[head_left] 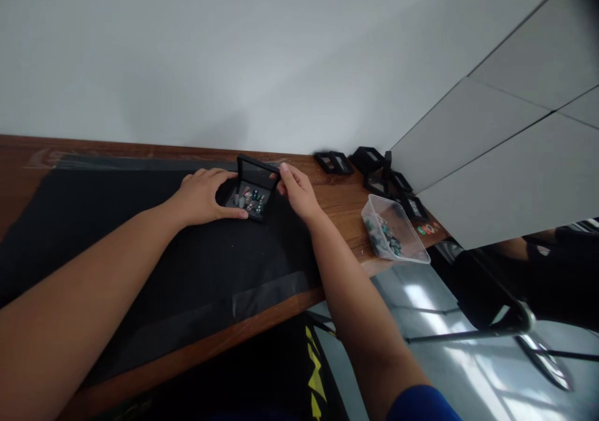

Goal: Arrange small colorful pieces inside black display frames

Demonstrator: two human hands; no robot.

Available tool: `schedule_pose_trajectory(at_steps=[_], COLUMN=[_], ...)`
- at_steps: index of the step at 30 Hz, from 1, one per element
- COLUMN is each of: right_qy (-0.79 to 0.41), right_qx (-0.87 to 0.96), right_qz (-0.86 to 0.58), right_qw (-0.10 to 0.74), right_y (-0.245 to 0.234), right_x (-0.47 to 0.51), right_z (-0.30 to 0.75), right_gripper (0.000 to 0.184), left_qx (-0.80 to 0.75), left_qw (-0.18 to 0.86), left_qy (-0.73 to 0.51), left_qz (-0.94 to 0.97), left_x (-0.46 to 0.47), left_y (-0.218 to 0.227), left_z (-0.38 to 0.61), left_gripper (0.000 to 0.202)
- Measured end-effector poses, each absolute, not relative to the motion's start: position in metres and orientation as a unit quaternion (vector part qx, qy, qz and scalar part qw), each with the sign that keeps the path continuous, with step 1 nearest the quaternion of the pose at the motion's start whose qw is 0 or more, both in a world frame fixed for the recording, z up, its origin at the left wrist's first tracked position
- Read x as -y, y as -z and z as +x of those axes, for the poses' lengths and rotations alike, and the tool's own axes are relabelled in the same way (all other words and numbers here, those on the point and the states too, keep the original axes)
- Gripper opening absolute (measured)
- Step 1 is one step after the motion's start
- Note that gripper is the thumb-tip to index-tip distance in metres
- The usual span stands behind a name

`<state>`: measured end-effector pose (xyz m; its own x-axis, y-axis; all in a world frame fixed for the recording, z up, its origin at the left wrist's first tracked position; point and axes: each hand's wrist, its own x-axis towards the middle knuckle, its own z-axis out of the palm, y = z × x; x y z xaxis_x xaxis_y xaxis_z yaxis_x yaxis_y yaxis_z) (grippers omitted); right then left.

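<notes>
The left arm (pixel 103 277), bare, reaches forward from the lower left corner; the left hand (pixel 201 198) makes a wide grip, its thumb (pixel 233 212) nearer the body and parted from the fingers (pixel 219 175). The right arm (pixel 349 280) slants inward from the lower right, the right hand (pixel 299 193) pinching between thumb and fingers, near the left hand but apart

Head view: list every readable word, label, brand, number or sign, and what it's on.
None readable.
Open black rectangular box: no lettering visible.
Small round red and green spots on brown wooden table: too small and blurred to tell if lettered.
</notes>
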<state>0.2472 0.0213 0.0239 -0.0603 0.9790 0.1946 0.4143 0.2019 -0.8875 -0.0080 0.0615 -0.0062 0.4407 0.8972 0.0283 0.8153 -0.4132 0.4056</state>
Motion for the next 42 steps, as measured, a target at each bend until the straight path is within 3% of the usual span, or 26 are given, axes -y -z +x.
schedule_pose_trajectory(at_steps=[6, 14, 24, 29, 36, 42], right_qy=[-0.33, -0.362, -0.359, -0.366, -0.372, -0.377], right_qx=[0.674, 0.682, 0.685, 0.691, 0.697, 0.704], right_qz=[-0.515, -0.495, -0.501, -0.482, -0.44, -0.422], right_qw=[0.414, 0.398, 0.388, 0.395, 0.427, 0.429], right_y=[-0.027, -0.031, -0.031, -0.029, -0.019, -0.015], right_x=[-0.014, -0.005, -0.003, -0.004, -0.01, -0.013], right_z=[0.246, 0.24, 0.239, 0.241, 0.243, 0.246], right_gripper=[0.061, 0.048, 0.048, 0.039, 0.062, 0.062], left_qx=[-0.516, -0.53, -0.548, -0.549, -0.549, -0.551], left_qw=[0.172, 0.154, 0.155, 0.15, 0.157, 0.161], left_qy=[-0.126, -0.139, -0.154, -0.159, -0.164, -0.185], left_qz=[0.829, 0.822, 0.807, 0.807, 0.804, 0.798], left_x=[-0.065, -0.064, -0.066, -0.066, -0.069, -0.071], left_y=[0.009, 0.004, 0.006, 0.005, 0.007, 0.01], left_z=[-0.009, -0.004, 0.002, 0.001, -0.001, -0.002], left_gripper=[0.137, 0.085, 0.077, 0.073, 0.065, 0.058])
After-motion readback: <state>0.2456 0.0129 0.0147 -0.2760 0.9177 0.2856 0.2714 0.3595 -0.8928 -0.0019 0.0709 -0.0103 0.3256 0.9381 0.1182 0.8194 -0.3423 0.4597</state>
